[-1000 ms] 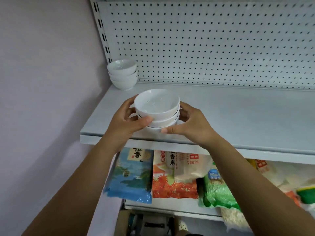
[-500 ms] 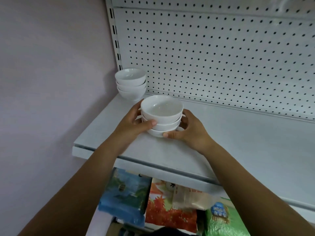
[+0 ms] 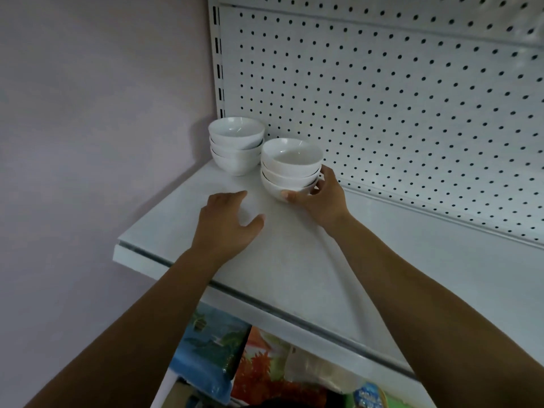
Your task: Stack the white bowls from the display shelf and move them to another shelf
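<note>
White bowls (image 3: 235, 134) stand in two stacks of three at the back left corner of the shelf (image 3: 294, 275), every bowl mouth up, so each stack's long axis runs straight up from the shelf.

On the far left is a plain pale wall (image 3: 88, 113). A slotted upright post (image 3: 217, 60) rises along the corner. Right below it sits the rear stack (image 3: 235, 154), close to the wall and free of either hand.

In front of it the left hand (image 3: 226, 222) is spread palm down over the bare shelf, fingers loose and apart, holding nothing. I cannot tell whether the palm touches the surface.

Next comes the front stack (image 3: 290, 172), just beside the rear one and a little nearer the shelf's edge. Whether the two stacks touch is hidden by the overlap. The right hand (image 3: 321, 198) grips this stack low down. The thumb presses the front of the bottom bowl and the fingers curl round its right side.

Behind and to the right, a white pegboard (image 3: 382, 98) backs the shelf.

Under the shelf's front lip, left to right, lie a blue bag (image 3: 206, 357), a red-printed bag (image 3: 259, 375) and a green bag (image 3: 376, 396), all partly cut off.
</note>
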`<state>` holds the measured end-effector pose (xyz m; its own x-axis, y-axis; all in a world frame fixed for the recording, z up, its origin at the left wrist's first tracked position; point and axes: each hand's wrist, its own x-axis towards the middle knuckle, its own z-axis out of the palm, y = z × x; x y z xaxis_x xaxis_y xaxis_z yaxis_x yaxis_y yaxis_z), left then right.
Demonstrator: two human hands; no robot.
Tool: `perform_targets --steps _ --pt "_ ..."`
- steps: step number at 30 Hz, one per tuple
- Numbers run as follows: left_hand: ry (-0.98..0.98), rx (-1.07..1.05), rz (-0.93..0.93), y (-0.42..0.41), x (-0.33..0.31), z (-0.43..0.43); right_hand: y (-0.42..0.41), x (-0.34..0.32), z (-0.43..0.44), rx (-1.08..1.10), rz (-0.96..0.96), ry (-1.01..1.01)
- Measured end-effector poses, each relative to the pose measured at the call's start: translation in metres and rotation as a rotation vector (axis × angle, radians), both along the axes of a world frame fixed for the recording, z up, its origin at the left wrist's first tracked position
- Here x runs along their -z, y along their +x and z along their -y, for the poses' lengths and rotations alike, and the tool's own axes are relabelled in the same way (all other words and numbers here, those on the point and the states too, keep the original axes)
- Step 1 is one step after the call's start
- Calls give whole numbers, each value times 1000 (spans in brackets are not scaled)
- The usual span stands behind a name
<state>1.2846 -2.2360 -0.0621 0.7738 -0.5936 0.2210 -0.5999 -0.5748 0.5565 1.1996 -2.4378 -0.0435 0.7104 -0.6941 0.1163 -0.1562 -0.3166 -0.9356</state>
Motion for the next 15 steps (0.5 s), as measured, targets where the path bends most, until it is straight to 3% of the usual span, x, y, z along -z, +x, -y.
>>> perform_targets --steps 15 --pt "96 -13 58 3 9 1 25 5 18 138 73 74"
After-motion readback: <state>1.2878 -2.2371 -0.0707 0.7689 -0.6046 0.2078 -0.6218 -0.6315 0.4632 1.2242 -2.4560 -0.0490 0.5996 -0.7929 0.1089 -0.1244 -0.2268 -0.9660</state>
